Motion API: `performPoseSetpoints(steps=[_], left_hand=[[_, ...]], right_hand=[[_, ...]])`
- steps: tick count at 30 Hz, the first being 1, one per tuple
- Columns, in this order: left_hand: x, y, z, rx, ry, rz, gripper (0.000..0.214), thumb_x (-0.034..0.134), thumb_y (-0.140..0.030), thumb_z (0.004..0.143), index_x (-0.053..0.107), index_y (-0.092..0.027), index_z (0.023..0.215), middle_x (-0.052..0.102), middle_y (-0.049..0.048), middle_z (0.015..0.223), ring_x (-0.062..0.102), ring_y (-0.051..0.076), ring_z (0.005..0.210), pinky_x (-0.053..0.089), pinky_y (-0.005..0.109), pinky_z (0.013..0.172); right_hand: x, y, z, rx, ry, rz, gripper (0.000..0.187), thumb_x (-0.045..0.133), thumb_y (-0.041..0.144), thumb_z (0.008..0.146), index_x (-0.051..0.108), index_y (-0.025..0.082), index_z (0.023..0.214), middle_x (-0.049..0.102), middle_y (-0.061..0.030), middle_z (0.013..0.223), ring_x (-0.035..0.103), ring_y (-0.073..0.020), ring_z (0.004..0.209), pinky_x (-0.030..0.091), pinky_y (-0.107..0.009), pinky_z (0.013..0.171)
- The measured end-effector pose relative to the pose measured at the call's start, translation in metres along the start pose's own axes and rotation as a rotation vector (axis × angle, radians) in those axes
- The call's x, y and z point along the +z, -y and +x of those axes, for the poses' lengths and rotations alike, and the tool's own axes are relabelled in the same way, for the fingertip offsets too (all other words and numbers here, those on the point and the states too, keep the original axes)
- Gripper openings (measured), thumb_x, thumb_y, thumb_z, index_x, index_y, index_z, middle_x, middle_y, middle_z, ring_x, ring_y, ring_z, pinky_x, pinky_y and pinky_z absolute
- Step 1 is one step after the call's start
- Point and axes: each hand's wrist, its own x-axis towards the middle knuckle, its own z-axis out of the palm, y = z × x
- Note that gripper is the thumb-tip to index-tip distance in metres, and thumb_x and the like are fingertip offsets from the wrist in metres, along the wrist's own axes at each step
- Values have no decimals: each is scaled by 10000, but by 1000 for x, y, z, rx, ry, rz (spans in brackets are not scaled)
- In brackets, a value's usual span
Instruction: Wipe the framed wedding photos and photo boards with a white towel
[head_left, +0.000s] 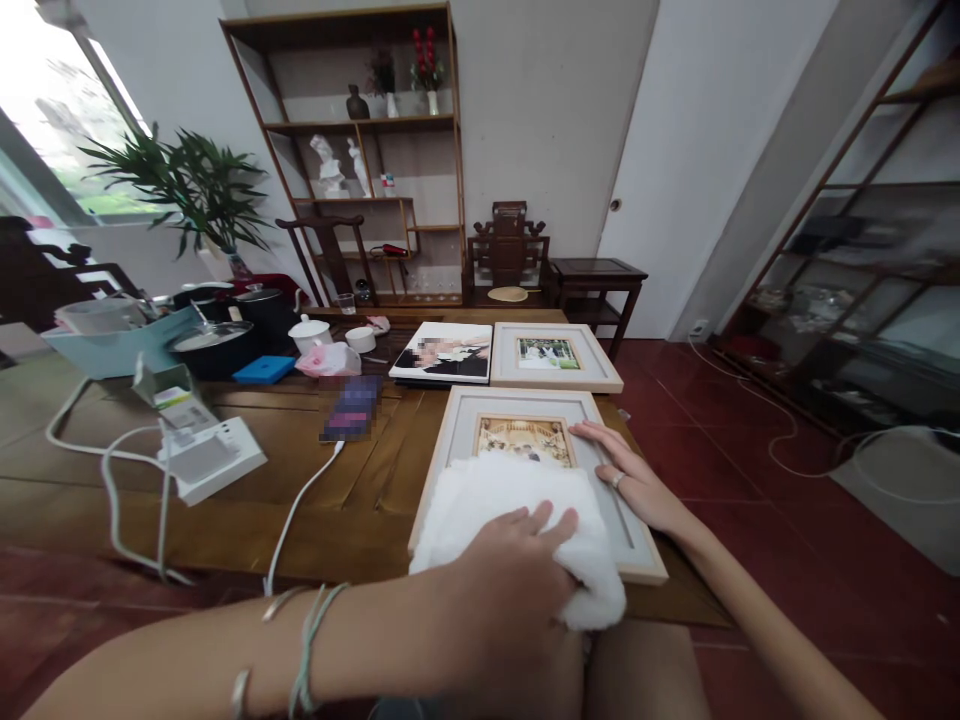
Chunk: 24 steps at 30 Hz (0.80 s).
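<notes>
A picture frame (435,465) with a pale wood border and a photo behind its front lies flat on the wooden table before me. On its lower half rests a thick white cloth (510,495), bunched up and hanging over the near edge. My left hand (517,575) grips this cloth and presses it down, with bent fingers on top. My right hand (630,475) lies open on the frame's right border, fingers stretched towards the photo; a ring is on one finger. The lower part of the frame is hidden under the cloth.
Behind lie a second framed photo (600,370) and a white-edged photo panel (480,345). To the left are a phone (352,405) on a white cable, an opened white box (217,465), a blue box (265,370), lidded pots (214,340) and a light-blue bin (112,350).
</notes>
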Motion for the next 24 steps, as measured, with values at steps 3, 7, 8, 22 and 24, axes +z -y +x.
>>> performPoseSetpoints(steps=[3,7,8,22,24], left_hand=[[11,3,7,-16,-66,-18,300,516,-301,817,636,-136,1037,308,154,1428,302,351,1291,312,440,1024],[28,32,37,-107,-121,-13,302,509,-255,811,634,-114,1047,219,171,1460,196,353,1331,235,453,1062],[30,42,47,-137,-135,-1,316,498,-248,817,623,-109,1072,204,170,1466,179,344,1338,219,449,1069],[19,60,82,-269,-108,169,311,511,-201,802,634,-89,1065,310,223,1406,289,399,1282,283,499,994],[14,34,64,-223,0,172,321,560,-228,766,642,-83,1041,332,242,1386,335,416,1252,334,494,955]], right_hand=[[0,0,0,3,4,-4,542,420,137,781,422,291,1301,368,-31,1413,260,-246,1345,167,-459,1115],[0,0,0,10,-7,-1,546,420,138,777,423,284,1303,372,-38,1410,269,-253,1340,165,-463,1113],[0,0,0,8,-11,2,546,420,140,778,420,282,1304,370,-41,1411,269,-255,1340,164,-469,1111],[1,1,1,24,-27,12,568,422,122,750,424,285,1295,377,-38,1407,280,-256,1335,167,-474,1111],[1,1,0,32,-21,8,571,422,123,751,420,282,1299,375,-39,1407,275,-252,1338,169,-468,1112]])
